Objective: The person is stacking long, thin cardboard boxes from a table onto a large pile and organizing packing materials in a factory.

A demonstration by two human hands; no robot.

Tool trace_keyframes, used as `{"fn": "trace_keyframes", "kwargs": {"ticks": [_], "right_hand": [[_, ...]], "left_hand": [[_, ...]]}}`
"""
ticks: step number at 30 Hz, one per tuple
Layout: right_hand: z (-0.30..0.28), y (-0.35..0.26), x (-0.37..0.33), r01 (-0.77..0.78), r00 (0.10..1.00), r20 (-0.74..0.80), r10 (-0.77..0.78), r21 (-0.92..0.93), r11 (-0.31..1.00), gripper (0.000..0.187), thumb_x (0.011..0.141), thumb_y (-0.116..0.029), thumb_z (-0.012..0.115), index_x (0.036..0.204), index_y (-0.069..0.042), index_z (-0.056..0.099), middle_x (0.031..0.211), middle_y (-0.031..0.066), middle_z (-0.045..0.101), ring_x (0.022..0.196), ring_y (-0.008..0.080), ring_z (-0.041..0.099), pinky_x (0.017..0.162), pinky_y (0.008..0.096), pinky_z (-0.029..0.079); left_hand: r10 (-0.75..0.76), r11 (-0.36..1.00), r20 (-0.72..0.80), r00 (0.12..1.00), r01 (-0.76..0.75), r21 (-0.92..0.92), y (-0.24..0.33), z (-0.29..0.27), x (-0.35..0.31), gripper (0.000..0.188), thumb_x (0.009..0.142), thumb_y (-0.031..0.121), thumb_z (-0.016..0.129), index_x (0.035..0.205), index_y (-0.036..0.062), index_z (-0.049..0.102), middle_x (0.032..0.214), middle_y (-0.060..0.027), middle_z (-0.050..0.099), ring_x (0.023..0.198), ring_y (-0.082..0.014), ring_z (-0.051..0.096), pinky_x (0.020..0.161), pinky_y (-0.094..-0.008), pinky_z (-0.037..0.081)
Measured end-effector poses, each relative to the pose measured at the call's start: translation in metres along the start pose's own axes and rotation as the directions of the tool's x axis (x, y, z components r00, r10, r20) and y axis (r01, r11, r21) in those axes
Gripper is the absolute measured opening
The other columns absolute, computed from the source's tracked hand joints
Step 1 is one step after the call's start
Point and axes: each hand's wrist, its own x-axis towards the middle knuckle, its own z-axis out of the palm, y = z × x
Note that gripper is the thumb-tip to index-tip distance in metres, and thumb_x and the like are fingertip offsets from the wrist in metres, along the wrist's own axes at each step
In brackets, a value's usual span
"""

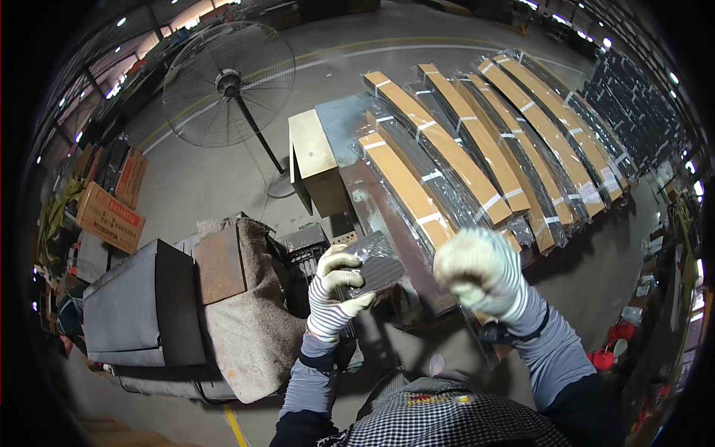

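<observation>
My left hand (337,287), in a striped white knit glove, grips a dark ribbed bundle (383,270) wrapped in clear plastic. Its fingers curl over the bundle's left side, with the thumb underneath. To the right, my right hand (480,272), gloved alike, is raised and curled into a fist, smeared by motion. What it holds, if anything, cannot be made out. Just beyond that hand lie long plastic-wrapped packages (417,195) with brown cardboard faces and white tape bands, side by side on a worn table (376,195).
A large pedestal fan (228,83) stands ahead on the left. Near the table's left end is a cream metal cabinet (313,141). A grey box-like casing (123,309) and a cloth-covered bench (249,339) lie at left. Cardboard boxes (110,217) are stacked farther left.
</observation>
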Motion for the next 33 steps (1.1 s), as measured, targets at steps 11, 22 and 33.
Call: {"fn": "trace_keyframes", "kwargs": {"ticks": [11,22,33], "right_hand": [[0.083,0.083,-0.040,0.225,0.966,-0.074,-0.247,-0.228,0.947,0.029,0.078,-0.010,0.071,0.107,-0.007,0.065,0.109,0.0122,0.066,0.090,0.0291,0.068,0.071,0.0383,0.056],[0.055,0.048,-0.011,-0.003,0.995,-0.098,0.026,0.235,0.972,0.017,0.087,-0.018,0.072,0.098,-0.006,0.065,0.099,0.0119,0.067,0.082,0.0273,0.067,0.069,0.0334,0.052],[0.070,0.030,-0.027,0.369,0.928,0.042,-0.370,0.028,0.929,0.028,0.079,-0.006,0.067,0.106,-0.007,0.065,0.107,0.0134,0.067,0.076,0.0275,0.065,0.064,0.0364,0.052]], "left_hand": [[-0.045,0.993,-0.067,0.997,0.037,-0.113,0.013,-0.001,0.002,0.032,0.067,0.018,0.088,0.089,0.0104,0.065,0.112,-0.0115,0.060,0.123,-0.0357,0.050,0.107,-0.0528,0.035],[-0.216,0.951,-0.084,0.973,0.190,-0.246,0.031,-0.010,-0.026,0.030,0.070,0.017,0.085,0.091,0.0090,0.066,0.111,-0.0110,0.061,0.120,-0.0327,0.053,0.106,-0.0505,0.038],[-0.281,0.834,-0.036,0.959,0.225,-0.503,0.064,-0.012,-0.016,0.029,0.072,0.021,0.086,0.088,0.0087,0.065,0.112,-0.0121,0.060,0.125,-0.0375,0.050,0.105,-0.0518,0.038]]}}
